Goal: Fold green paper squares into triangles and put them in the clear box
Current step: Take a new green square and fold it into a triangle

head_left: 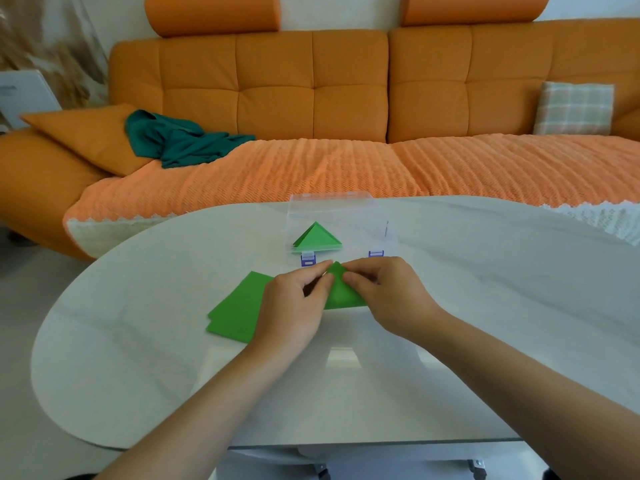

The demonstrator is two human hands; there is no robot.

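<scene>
A green paper piece (341,289) lies folded into a triangle shape on the white table (485,323), its tip pointing away from me. My left hand (294,306) pinches its left side near the tip. My right hand (388,292) pinches its right side with thumb and fingers. Under my left hand lies a small stack of flat green paper squares (239,306). Behind the hands stands the clear box (341,225) with its lid up; folded green triangles (317,239) lie in its left part.
Two purple clasps (308,259) hang at the box's front edge. An orange sofa (311,98) with a teal cloth (176,140) and a checked cushion (573,109) runs behind the table. The table's front edge is near my forearms.
</scene>
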